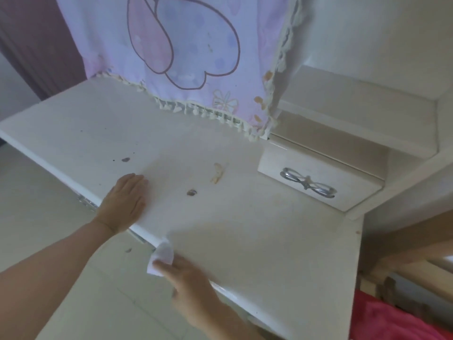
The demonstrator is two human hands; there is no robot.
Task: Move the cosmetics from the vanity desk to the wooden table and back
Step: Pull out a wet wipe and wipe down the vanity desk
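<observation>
bench (245, 229): cream top, stained, no cosmetics on it | left hand (126, 200): flat on front edge, fingers spread, holding nothing | right hand (188, 288): fingers pinch white wipe (161, 258) at edge | patterned cloth (186, 50) hangs behind; drawer box (318, 180) right; tiled floor (36, 204)

The left hand (126, 201) is laid flat, palm down, fingers extended and held together, just inside the front edge of the surface. The left forearm is stretched in from the lower left. The right hand (190, 288) is positioned at that front edge, fingers pinched on a white wipe (161, 258).
</observation>
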